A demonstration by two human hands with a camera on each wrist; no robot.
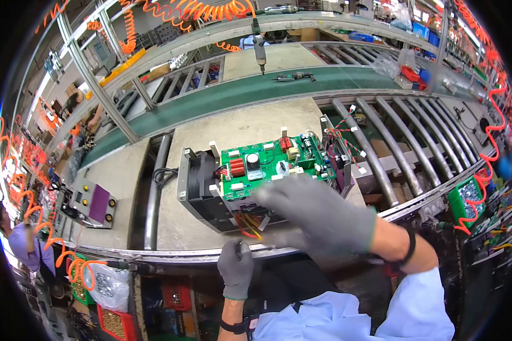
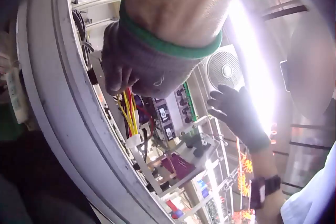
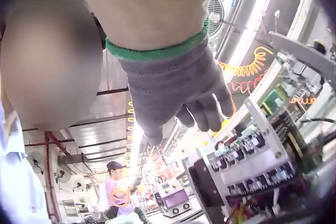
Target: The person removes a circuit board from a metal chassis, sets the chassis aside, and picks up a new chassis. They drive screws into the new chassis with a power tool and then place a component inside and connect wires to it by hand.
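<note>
A power unit with a green circuit board (image 1: pixel 270 161) on top and a black fan (image 1: pixel 202 173) at its left end sits on the bench. Over the board's near edge is my gloved right hand (image 1: pixel 318 213), slightly blurred. In the right wrist view its fingers (image 3: pixel 202 116) are spread and relaxed, with no object among them. My gloved left hand (image 1: pixel 236 268) is at the bench's front rail, just below the red and yellow wires (image 1: pixel 247 224). Its fingers (image 2: pixel 116 79) are curled beside these wires in the left wrist view; the inside of that hand is hidden.
Steel rollers (image 1: pixel 387 150) run right of the bench board. A screwdriver (image 1: pixel 259 48) hangs on an orange coiled hose behind the unit. A purple-fronted device (image 1: pixel 94 203) stands at left. A red bin (image 1: pixel 114 323) of small brass parts is below the rail.
</note>
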